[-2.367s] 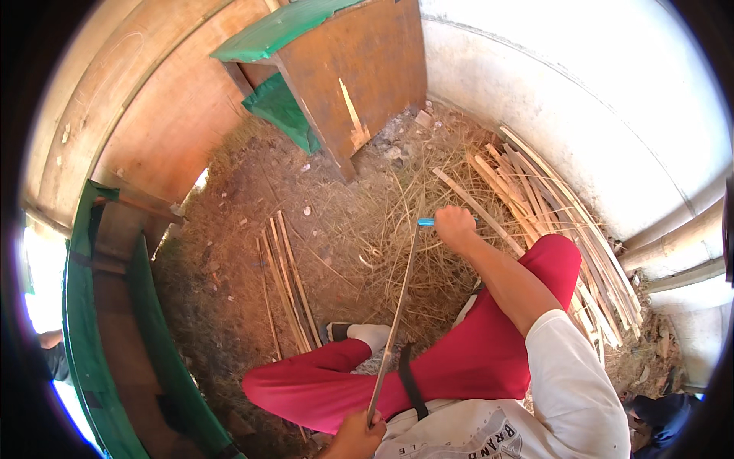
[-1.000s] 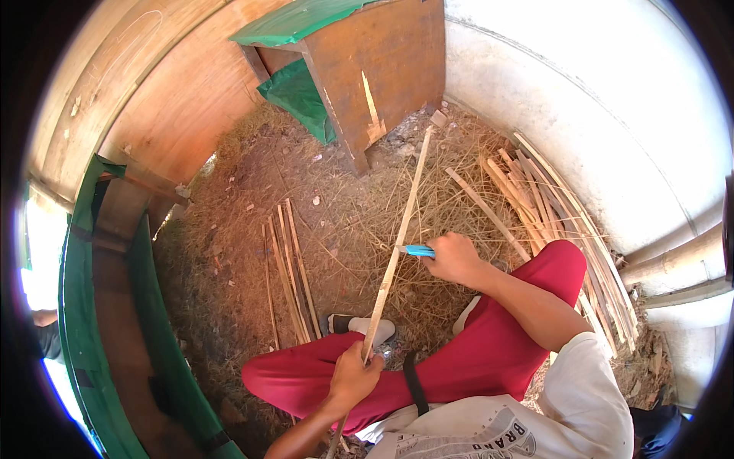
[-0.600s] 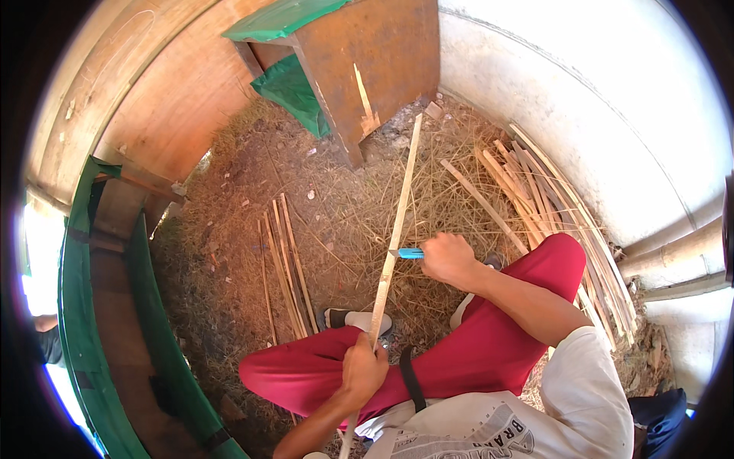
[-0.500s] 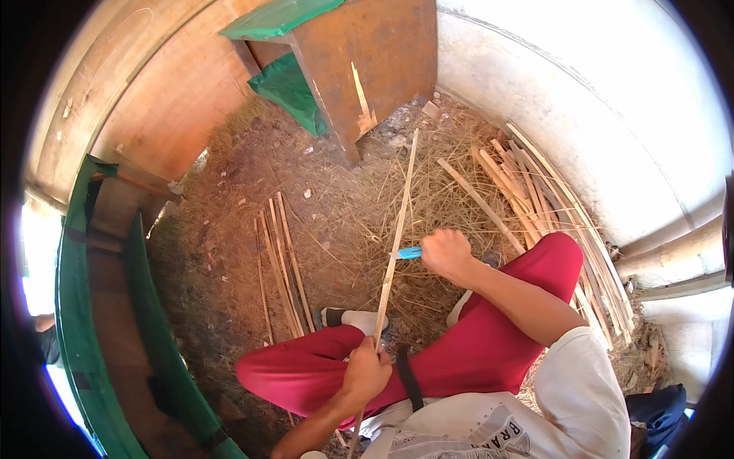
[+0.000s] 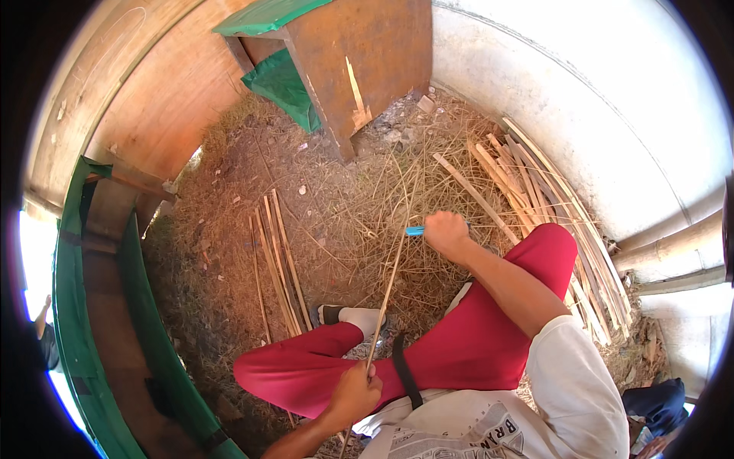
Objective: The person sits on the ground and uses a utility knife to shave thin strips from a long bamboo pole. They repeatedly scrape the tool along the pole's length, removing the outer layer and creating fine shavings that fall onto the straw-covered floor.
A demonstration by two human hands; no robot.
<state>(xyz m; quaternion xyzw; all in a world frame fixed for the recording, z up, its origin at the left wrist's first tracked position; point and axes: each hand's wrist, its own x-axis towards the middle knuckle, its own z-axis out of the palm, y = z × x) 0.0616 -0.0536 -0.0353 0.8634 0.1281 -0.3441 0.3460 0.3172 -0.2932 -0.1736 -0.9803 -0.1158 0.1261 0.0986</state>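
Item: thin bamboo strip (image 5: 388,287), pale, held in both hands over a floor (image 5: 229,229) strewn with dry shavings.

Left hand (image 5: 353,394): fingers clenched round the near end of the strip, low by the lap, just above the red trouser leg (image 5: 306,375).

Right hand (image 5: 447,233): fingers closed on a blue-handled knife (image 5: 415,230), whose handle tip pokes out to the left of the fist. The blade is hidden behind the fist; it appears to meet the strip where the strip passes just left of the fingers.

Change noted: a second ago the strip stood long, its far end reaching well past the right fingers toward the brown wooden cabinet (image 5: 367,61). That far length has shortened picture by picture, and now only a faint thin tip shows beyond the knife. The left hand has stayed near the lap; the right has kept its place out front. Judged from this, the strip is being drawn back through the blade toward the body, and the pass is close to running out at the strip's end.

Nearby: loose bundle of bamboo slats (image 5: 535,199) to the right of the right fingers, along the pale wall (image 5: 581,115). A smaller row of slats (image 5: 275,260) lies left of the strip. Green-edged bench (image 5: 99,321) far left of the left fingers.
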